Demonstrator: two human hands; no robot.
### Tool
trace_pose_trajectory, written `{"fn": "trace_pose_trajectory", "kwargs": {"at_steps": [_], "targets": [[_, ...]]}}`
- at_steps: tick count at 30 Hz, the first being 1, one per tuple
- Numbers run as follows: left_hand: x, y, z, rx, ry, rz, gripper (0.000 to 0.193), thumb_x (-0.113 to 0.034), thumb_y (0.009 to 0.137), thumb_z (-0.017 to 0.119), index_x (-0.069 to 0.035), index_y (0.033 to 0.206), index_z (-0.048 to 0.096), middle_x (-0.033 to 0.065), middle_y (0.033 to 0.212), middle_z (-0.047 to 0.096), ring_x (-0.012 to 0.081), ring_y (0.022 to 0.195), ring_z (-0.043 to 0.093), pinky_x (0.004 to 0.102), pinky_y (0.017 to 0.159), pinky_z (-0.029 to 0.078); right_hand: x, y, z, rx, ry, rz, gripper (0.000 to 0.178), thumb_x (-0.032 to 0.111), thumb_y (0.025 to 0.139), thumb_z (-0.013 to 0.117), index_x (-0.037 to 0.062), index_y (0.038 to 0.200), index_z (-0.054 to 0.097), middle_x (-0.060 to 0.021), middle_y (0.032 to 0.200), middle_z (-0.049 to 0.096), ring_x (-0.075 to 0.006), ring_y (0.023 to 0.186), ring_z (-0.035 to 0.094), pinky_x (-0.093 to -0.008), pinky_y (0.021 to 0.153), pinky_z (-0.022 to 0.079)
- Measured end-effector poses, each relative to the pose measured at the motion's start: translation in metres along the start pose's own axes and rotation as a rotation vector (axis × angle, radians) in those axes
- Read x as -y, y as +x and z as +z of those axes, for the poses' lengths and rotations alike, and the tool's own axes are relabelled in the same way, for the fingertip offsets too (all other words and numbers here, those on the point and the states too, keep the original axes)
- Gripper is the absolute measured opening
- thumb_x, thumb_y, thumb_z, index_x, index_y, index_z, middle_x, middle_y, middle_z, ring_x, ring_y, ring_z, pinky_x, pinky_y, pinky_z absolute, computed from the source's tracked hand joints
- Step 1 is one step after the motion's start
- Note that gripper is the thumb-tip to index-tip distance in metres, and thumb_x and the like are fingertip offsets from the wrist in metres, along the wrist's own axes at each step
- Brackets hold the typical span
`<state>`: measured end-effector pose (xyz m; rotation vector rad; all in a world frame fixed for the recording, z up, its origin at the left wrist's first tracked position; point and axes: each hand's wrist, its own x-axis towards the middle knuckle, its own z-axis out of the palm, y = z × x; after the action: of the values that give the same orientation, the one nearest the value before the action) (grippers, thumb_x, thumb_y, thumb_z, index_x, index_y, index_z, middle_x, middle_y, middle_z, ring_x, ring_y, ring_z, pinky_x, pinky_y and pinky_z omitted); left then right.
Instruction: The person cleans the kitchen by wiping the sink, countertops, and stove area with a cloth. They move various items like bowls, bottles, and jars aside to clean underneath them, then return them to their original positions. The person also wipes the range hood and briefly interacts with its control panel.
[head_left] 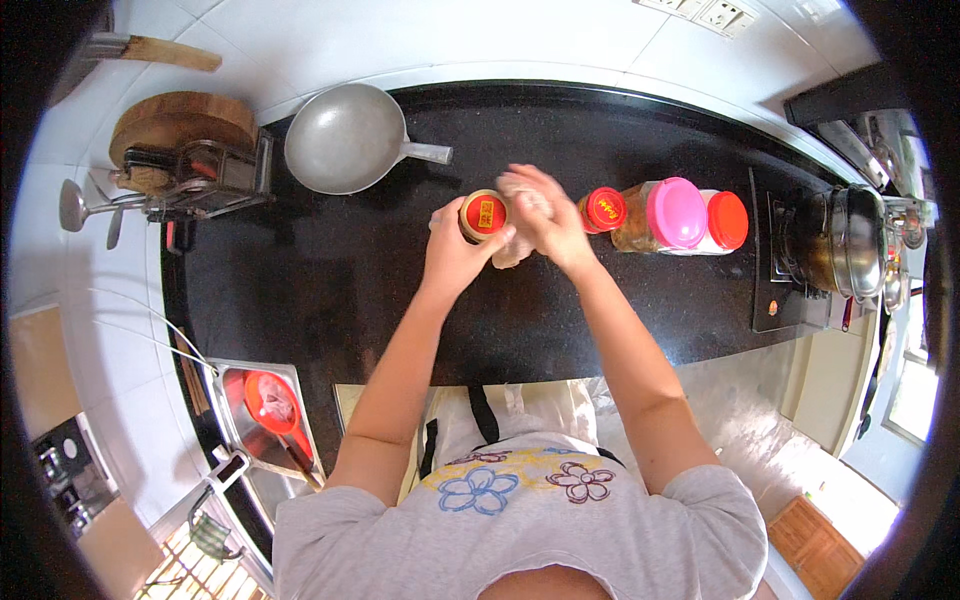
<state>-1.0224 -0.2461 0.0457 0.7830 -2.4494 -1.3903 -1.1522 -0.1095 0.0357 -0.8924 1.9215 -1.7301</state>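
Observation:
My left hand [455, 250] is wrapped round a small jar [485, 214] with a red and yellow lid and a gold rim, held upright above the black counter. Close against the jar's right side is my right hand [548, 222], smeared by motion, its fingers bunched over a crumpled pale cloth [512, 252]. Part of the cloth hangs below the fingers, between the two hands. Just right of my right hand stands another small jar [605, 210] with a red lid.
A grey frying pan [345, 140] lies at the back left, beside a rack [215, 180] with a round wooden board. Farther right are a pink-lidded jar [675, 213], a red-lidded jar [728, 220] and a metal pot [850, 240] on the stove. A sink [262, 370] holds a red strainer.

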Motion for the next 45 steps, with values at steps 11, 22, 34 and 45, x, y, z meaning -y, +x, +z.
{"fn": "trace_pose_trajectory", "kwargs": {"at_steps": [11,22,34,45], "targets": [[0.011,0.039,-0.026,0.52,0.002,0.259,0.08,-0.014,0.061,0.092,-0.006,0.133,0.057,0.0157,0.137,0.056,0.0307,0.128,0.054,0.0407,0.107,0.045,-0.092,-0.011,0.004,0.0,-0.124,0.437,0.036,0.033,0.1,0.056,0.0019,0.111,0.07,-0.0214,0.096,0.071,-0.0327,0.097,0.07,-0.04,0.084,0.053],[0.02,-0.06,0.015,0.038,0.064,-0.008,0.086,-0.021,0.066,0.091,-0.003,0.137,0.045,0.0189,0.132,0.055,0.0375,0.123,0.054,0.0446,0.1,0.046,0.049,-0.032,0.035,0.034,-0.553,-0.253,0.025,0.027,0.088,0.066,0.0071,0.1,0.073,-0.019,0.107,0.07,-0.036,0.095,0.069,-0.0459,0.082,0.055],[0.022,-0.051,0.031,0.203,-0.052,0.303,0.077,-0.02,0.059,0.092,-0.006,0.125,0.056,0.0144,0.12,0.064,0.0319,0.114,0.062,0.0409,0.096,0.05,-0.058,-0.057,-0.021,0.014,0.173,0.563,0.039,0.032,0.1,0.059,-0.0021,0.117,0.068,-0.0121,0.1,0.074,-0.0194,0.089,0.071,-0.0327,0.078,0.056],[-0.049,-0.039,0.133,0.406,-0.017,0.391,0.075,-0.019,0.062,0.091,-0.007,0.125,0.053,0.0154,0.122,0.061,0.0352,0.116,0.06,0.0437,0.1,0.048,-0.12,-0.179,-0.086,-0.755,-0.046,0.57,0.036,0.031,0.094,0.066,-0.0031,0.105,0.072,-0.0197,0.091,0.074,-0.0296,0.086,0.072,-0.0382,0.079,0.053]]}}
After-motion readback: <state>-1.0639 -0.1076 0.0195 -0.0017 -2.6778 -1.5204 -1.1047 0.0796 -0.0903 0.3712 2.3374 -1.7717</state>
